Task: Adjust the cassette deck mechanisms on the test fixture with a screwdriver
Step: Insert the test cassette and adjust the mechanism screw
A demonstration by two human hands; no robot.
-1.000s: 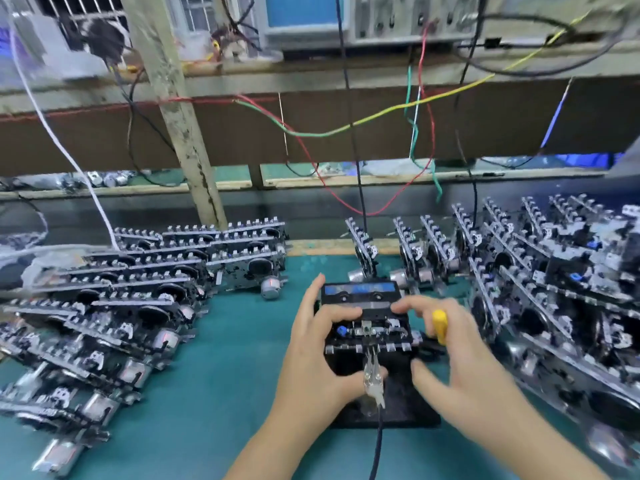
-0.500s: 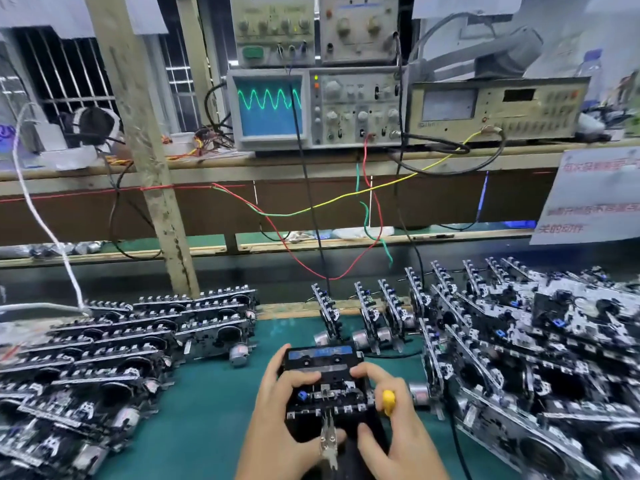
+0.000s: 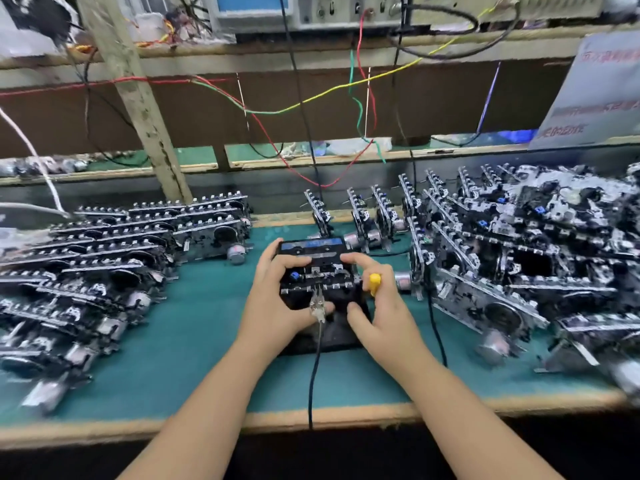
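The left hand [image 3: 277, 299] is gripping the cassette deck mechanism [image 3: 317, 271] near the worktop's [image 3: 194, 355] middle, the right hand [image 3: 381, 306] is clutching the yellow-handled screwdriver [image 3: 374, 283], risking a slip onto the connector [image 3: 318, 308].

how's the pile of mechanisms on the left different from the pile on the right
The left stack of cassette mechanisms lies flat in neat overlapping rows; the right heap of cassette mechanisms is jumbled, with several at its near edge standing on edge. The left stack sits low, while the right heap rises higher and spreads wider. Both rest on the green bench mat and are the same metal-framed decks with small motors.
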